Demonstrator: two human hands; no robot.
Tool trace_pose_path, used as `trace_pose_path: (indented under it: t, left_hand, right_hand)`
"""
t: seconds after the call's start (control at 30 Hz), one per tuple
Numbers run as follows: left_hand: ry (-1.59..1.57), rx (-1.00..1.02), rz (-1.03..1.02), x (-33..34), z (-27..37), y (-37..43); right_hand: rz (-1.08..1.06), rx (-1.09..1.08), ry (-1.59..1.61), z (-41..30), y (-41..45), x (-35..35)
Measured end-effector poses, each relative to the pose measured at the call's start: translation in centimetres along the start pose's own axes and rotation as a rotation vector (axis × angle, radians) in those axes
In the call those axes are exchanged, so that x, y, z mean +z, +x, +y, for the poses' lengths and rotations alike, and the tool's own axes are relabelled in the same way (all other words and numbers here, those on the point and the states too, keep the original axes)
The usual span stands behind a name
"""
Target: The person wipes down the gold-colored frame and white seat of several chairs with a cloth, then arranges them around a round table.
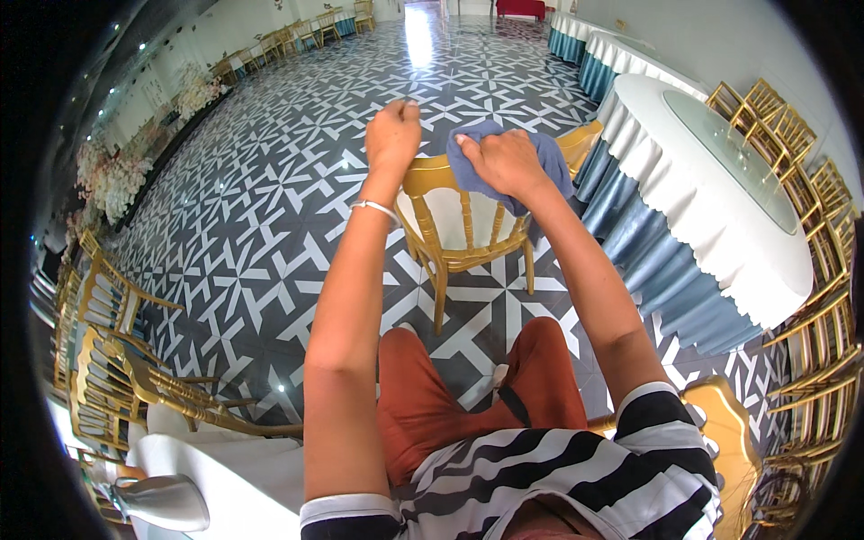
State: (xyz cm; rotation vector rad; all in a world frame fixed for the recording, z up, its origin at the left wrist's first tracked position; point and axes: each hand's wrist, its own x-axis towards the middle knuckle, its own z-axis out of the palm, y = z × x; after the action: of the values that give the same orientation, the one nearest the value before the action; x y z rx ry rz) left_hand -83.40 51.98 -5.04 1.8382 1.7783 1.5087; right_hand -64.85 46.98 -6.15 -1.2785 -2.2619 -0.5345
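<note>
A gold chair (466, 229) with a spindled back and a white seat stands on the floor in front of me. My right hand (503, 162) grips a blue-grey cloth (553, 158) at the right end of the chair's top rail, and part of the cloth hangs down behind the rail's corner. Above the left end of that rail is my left hand (393, 135), its fingers curled; whether it touches the chair or holds anything is hidden. A pale bangle circles my left wrist.
A round table (709, 196) with white and blue skirting and a glass turntable is at right, beside stacked gold chairs (810, 250). More gold chairs (101, 378) and a white table (223, 493) are at lower left. Flowers (111, 179) line the left side.
</note>
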Motion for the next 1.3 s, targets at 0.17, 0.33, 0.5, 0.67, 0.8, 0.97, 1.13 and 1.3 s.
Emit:
trace_pose_path:
  t: [0.17, 0.33, 0.5, 0.67, 0.8, 0.97, 1.13, 1.3]
  left_hand:
    - [-0.453, -0.399, -0.169, -3.0, -6.3, -0.5]
    - [-1.08, -0.615, -0.12, -1.5, -7.6, -3.3]
    - [-0.898, -0.719, -0.043, -2.7, -11.2, -5.9]
    - [-0.758, -0.621, -0.087, -3.3, -9.9, -6.2]
    - [-0.422, -0.273, 0.158, -2.7, -6.0, -6.2]
    - [-0.15, 0.073, 0.345, -3.2, -1.4, -5.8]
    - [-0.089, 0.136, 0.325, -3.6, -0.3, -5.4]
    - [-0.004, 0.11, -0.088, -2.0, 2.2, -4.0]
  right_hand:
    - [-0.187, -0.016, 0.125, -6.3, 3.4, 1.1]
    - [-0.201, -0.043, 0.113, -10.4, 6.3, 4.5]
    - [-0.132, -0.201, -0.054, -10.5, 5.9, 5.6]
    - [0.32, -0.501, -0.024, -7.4, 1.3, 5.3]
    - [0.37, -0.517, -0.05, -7.7, 0.5, 3.8]
    - [0.129, -0.185, -0.07, -5.8, 0.6, 2.4]
    - [0.261, -0.176, -0.022, 0.2, -2.1, 0.8]
    - [0.294, -0.122, 0.03, 5.9, -3.7, 0.2]
